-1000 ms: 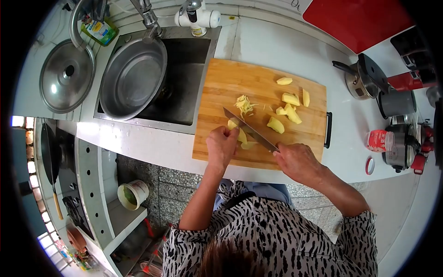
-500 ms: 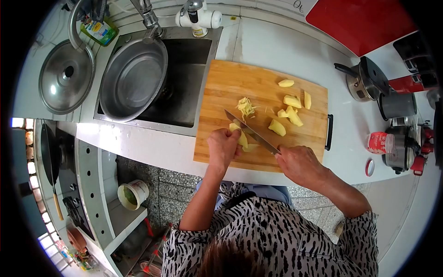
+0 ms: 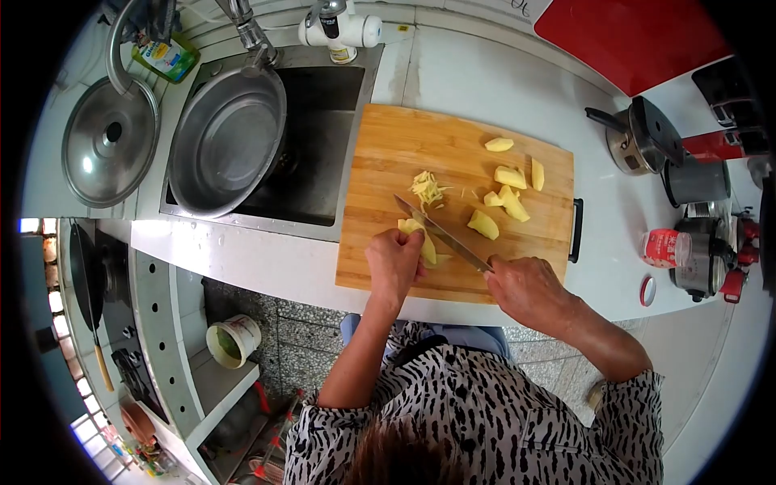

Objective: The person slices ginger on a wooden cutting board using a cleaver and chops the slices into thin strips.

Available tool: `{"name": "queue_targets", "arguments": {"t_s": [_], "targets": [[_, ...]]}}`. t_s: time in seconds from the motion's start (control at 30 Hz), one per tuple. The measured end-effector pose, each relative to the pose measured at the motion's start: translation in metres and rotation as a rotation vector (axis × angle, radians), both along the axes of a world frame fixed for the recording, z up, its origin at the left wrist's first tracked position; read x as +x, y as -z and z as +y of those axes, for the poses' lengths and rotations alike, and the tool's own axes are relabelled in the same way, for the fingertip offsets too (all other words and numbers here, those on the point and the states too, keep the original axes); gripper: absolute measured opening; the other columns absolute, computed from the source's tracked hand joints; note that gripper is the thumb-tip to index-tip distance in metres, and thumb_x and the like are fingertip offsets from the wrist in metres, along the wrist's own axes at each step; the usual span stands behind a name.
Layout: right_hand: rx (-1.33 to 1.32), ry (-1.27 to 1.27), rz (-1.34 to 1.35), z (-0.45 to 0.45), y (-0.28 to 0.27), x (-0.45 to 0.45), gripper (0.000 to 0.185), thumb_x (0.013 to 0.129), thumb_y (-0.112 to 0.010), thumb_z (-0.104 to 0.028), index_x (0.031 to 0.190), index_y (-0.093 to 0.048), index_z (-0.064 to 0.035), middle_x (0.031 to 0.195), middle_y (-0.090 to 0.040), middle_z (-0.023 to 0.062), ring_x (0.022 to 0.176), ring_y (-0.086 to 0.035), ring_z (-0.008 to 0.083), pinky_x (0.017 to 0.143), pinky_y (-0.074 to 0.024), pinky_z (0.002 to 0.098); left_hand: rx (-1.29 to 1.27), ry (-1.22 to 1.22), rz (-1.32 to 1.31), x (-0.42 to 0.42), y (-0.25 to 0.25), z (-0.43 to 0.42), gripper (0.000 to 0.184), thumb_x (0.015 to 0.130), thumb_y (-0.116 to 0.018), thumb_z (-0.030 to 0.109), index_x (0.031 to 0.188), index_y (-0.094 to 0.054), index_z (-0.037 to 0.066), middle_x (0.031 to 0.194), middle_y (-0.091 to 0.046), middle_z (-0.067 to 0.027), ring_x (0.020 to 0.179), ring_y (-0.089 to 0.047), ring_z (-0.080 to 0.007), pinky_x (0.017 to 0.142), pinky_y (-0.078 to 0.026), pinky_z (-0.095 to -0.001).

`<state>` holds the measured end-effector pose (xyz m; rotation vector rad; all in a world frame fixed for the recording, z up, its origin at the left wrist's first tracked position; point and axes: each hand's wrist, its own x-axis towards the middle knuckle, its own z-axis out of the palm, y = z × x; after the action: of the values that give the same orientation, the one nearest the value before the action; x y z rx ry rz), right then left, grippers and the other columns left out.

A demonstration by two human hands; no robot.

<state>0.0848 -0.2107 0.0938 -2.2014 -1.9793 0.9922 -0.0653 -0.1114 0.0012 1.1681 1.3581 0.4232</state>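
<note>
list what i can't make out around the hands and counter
All in the head view:
Knife: handle covered by the right hand.
Yellow piece: partly behind the left hand.
Sink: left part hidden by the metal basin.
Red-labelled jar: print too small.
Patterned shirt: cut off by bottom edge.

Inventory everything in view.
Knife: one, grey, over board
Chunks: several, yellow, board right
Shreds: one pile, yellow, on board
Cutting board: one, brown, centre
Counter: one, white, under board
Sink: one, grey, left
Basin: one, grey, over sink
Lid: one, silver, left
Faucet: one, silver, rear
Bottle: one, green, upper left
Frying pan: one, black, left
Cookware: several, mixed colours, right
Jar: one, red label, right
Bucket: one, white, lower left
Left grip: one, on yellow piece
Right grip: one, on knife
</note>
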Motion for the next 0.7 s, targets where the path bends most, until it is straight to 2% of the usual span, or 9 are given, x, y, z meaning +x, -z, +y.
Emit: {"name": "queue_targets", "arguments": {"t_s": [0.23,0.3,0.37,0.43,0.57,0.7], "targets": [[-0.034,-0.009,0.036,0.001,0.005,0.005,0.019,0.086,-0.048,-0.016,0.075,-0.049,0.0003,0.055,-0.053,0.0174,0.053,-0.055,0.0362,0.053,-0.0442,0.0451,0.01,-0.004,0.009,0.001,-0.001,0.0,0.03,0.079,-0.061,0.016,0.057,-0.05,-0.002,0.045,-0.053,-0.0095,0.035,-0.055,-0.0162,0.032,-0.043,-0.0271],[-0.019,-0.015,0.06,-0.001,0.023,0.004,0.02,0.086,-0.048,-0.016,0.075,-0.049,0.0003,0.055,-0.053,0.0177,0.053,-0.054,0.0363,0.053,-0.0443,0.045,0.004,-0.018,0.007,0.001,-0.001,-0.001,0.03,0.079,-0.061,0.016,0.057,-0.05,-0.001,0.045,-0.053,-0.0095,0.035,-0.055,-0.0162,0.032,-0.042,-0.0272],[0.123,-0.105,0.06,-0.005,0.052,0.002,0.022,0.087,-0.048,-0.018,0.074,-0.049,0.0004,0.056,-0.053,0.0189,0.054,-0.054,0.0371,0.053,-0.0438,0.0455,0.003,-0.024,-0.001,0.004,0.002,-0.002,0.031,0.079,-0.061,0.016,0.057,-0.049,-0.001,0.045,-0.053,-0.0095,0.035,-0.055,-0.0161,0.032,-0.042,-0.0273],[0.117,-0.017,0.047,-0.002,0.056,-0.002,0.023,0.087,-0.049,-0.018,0.074,-0.049,0.0005,0.057,-0.053,0.0191,0.054,-0.054,0.0371,0.053,-0.0434,0.0456,0.073,-0.007,0.027,0.001,0.007,-0.003,0.031,0.078,-0.062,0.017,0.056,-0.048,-0.001,0.045,-0.053,-0.0097,0.035,-0.055,-0.0163,0.032,-0.042,-0.0274],[0.081,0.101,0.056,-0.001,0.035,0.003,0.024,0.086,-0.049,-0.018,0.071,-0.049,0.0001,0.057,-0.053,0.0186,0.054,-0.054,0.037,0.052,-0.0424,0.0459,0.08,-0.006,0.038,0.001,0.005,-0.003,0.032,0.078,-0.062,0.017,0.056,-0.048,-0.001,0.046,-0.053,-0.0096,0.035,-0.055,-0.0163,0.032,-0.042,-0.0276],[0.082,0.021,0.051,-0.007,0.019,0.009,0.025,0.086,-0.049,-0.017,0.069,-0.049,0.0,0.057,-0.053,0.018,0.053,-0.054,0.0369,0.051,-0.0427,0.0455,0.043,-0.034,0.011,0.002,0.006,-0.005,0.031,0.078,-0.062,0.017,0.056,-0.048,-0.001,0.044,-0.052,-0.0089,0.035,-0.055,-0.0163,0.032,-0.042,-0.0277]]}}
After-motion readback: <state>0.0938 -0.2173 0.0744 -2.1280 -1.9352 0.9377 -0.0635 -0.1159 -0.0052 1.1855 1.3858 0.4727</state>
